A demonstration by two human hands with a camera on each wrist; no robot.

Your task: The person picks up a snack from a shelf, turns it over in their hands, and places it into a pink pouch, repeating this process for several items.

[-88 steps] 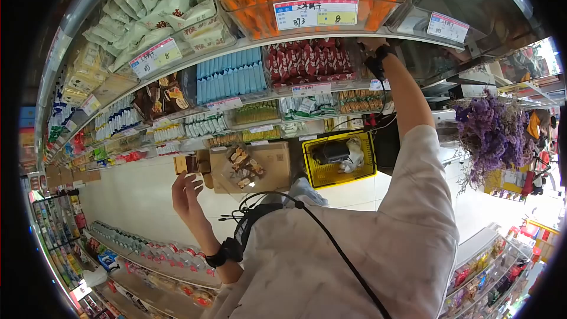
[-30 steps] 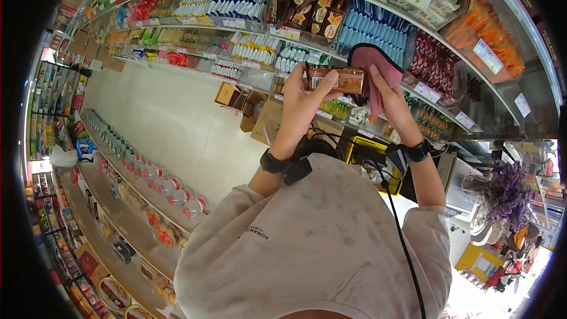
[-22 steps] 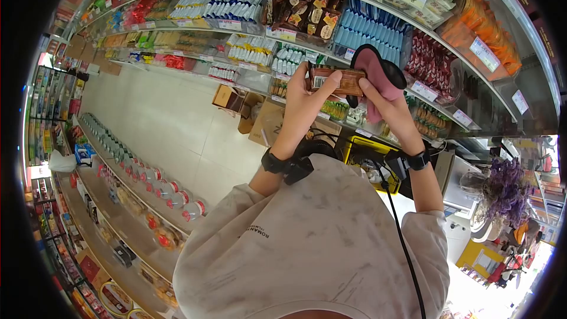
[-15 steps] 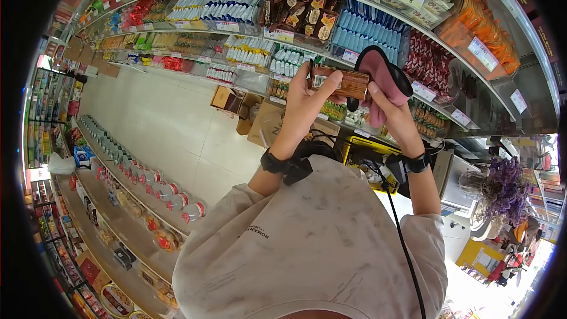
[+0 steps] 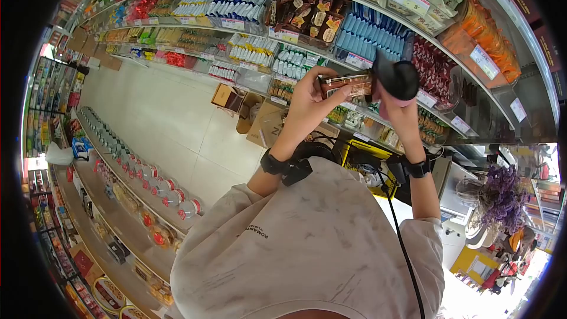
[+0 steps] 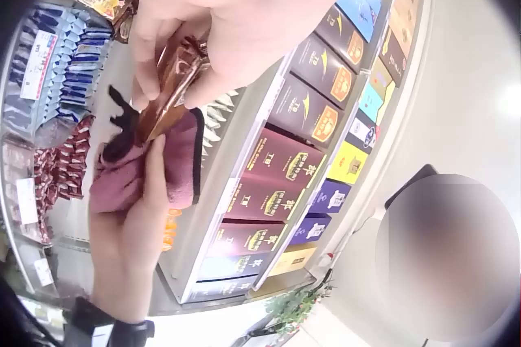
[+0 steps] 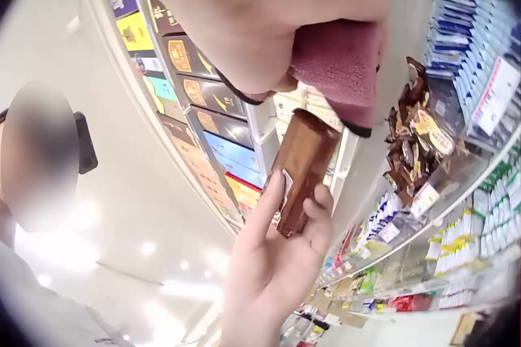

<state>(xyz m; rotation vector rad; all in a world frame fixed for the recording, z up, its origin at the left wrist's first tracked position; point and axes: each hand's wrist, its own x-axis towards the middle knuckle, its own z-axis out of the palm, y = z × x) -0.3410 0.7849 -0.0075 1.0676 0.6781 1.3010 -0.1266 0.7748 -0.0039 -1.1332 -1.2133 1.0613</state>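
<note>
My left hand grips a brown glossy wrapped snack pack, thumb along its near face. Beside its right end, my right hand holds a cloth, pink on one side, with a black edge and a black part that faces up in the head view. From the left wrist, the cloth appears folded around the right fingers, right at the pack's end. The right wrist view shows the pack held at its lower end by the left fingers, just below the cloth.
Shelves of bagged snacks curve across the front, with blue packets and brown packets behind the hands. Below stand cardboard boxes and a yellow basket. A cable hangs over the right side. Dried purple flowers stand at right.
Earlier, the right hand reached into the shelf and the left hand was free. Now both hands are together with pack and cloth. Lately, the cloth has turned its black part up and shifted slightly right.
</note>
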